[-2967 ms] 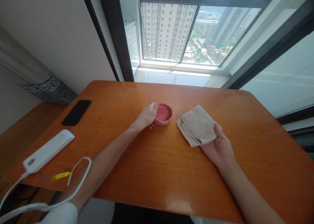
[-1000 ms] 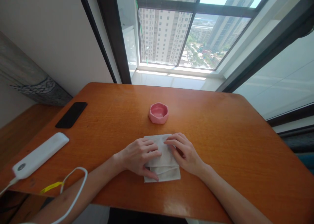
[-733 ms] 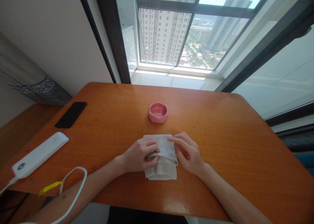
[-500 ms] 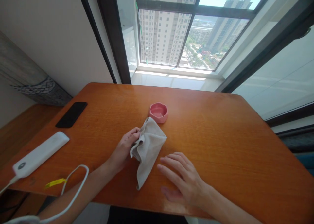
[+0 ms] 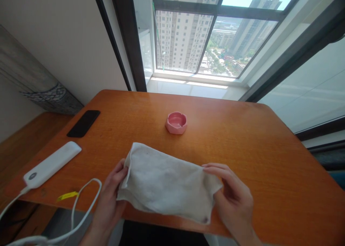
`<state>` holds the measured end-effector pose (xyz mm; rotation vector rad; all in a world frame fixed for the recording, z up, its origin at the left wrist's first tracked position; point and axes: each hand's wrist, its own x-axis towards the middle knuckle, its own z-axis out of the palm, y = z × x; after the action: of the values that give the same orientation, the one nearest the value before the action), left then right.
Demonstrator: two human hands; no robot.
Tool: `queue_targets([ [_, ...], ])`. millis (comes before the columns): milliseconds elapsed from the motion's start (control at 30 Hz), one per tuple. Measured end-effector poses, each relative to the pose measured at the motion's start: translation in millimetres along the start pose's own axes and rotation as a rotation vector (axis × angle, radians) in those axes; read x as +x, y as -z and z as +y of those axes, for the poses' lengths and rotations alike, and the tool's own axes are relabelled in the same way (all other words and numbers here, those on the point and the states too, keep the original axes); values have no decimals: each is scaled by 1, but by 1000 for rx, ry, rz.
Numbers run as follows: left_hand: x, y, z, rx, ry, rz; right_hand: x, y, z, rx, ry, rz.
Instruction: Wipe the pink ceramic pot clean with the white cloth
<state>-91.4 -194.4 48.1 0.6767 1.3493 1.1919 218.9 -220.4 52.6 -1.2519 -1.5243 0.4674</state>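
A pale grey-white cloth point(image 5: 167, 183) is spread between my two hands above the front part of the wooden table point(image 5: 269, 167). My left hand point(image 5: 111, 192) grips its left edge, with the thumb at the front and the other fingers partly hidden. At the opposite end, my right hand point(image 5: 233, 195) pinches the cloth near its upper right corner. The fabric looks folded over, with a small dark spot at its lower right corner. Beyond the cloth stands a pink ashtray point(image 5: 176, 123) with notches in its rim; neither hand touches it.
To the left lie a black phone point(image 5: 83, 124) and a white power strip point(image 5: 52, 165). Its white cable point(image 5: 88, 217), bearing a yellow tag point(image 5: 67, 196), loops close to my left forearm. Behind the table is a window point(image 5: 215, 41), and a curtain point(image 5: 48, 84) hangs at the left.
My right hand has gone from open and apart to holding the cloth's right end. The cloth, bunched in my left hand before, is now stretched wide and nearer to me.
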Motion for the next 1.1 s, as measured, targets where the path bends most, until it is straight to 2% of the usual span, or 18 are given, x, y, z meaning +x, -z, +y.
queue_targets([
  [33,5,9,-2,93,-19,0,5,7,10,-12,-25,-31],
  [100,15,24,-12,342,-114,4,13,18,31,-75,-92,-209],
  [200,23,42,-28,734,-496,179,17,25,58,-290,22,-370],
  [233,24,46,-32,829,-617,177,16,25,63,-361,85,-393],
  [300,22,53,-33,978,-813,29,10,24,65,-451,206,-427],
  [400,20,61,-27,1126,-973,-252,0,20,54,-487,372,-468],
  [467,23,68,-24,1174,-989,-334,-6,18,44,-498,459,-482],
  [633,33,91,-26,1188,-934,-400,-19,19,27,-474,597,-516],
  [767,28,100,-24,1128,-915,-450,-31,23,24,-449,602,-559],
  [867,21,97,-13,1095,-824,-474,-36,23,22,-411,571,-566],
  [933,21,90,-2,1066,-726,-462,-34,22,19,-321,496,-553],
  [967,22,86,4,1029,-683,-443,-30,21,17,-248,411,-534],
  [1100,44,62,30,766,-569,-297,-4,20,12,55,-178,-338],
])
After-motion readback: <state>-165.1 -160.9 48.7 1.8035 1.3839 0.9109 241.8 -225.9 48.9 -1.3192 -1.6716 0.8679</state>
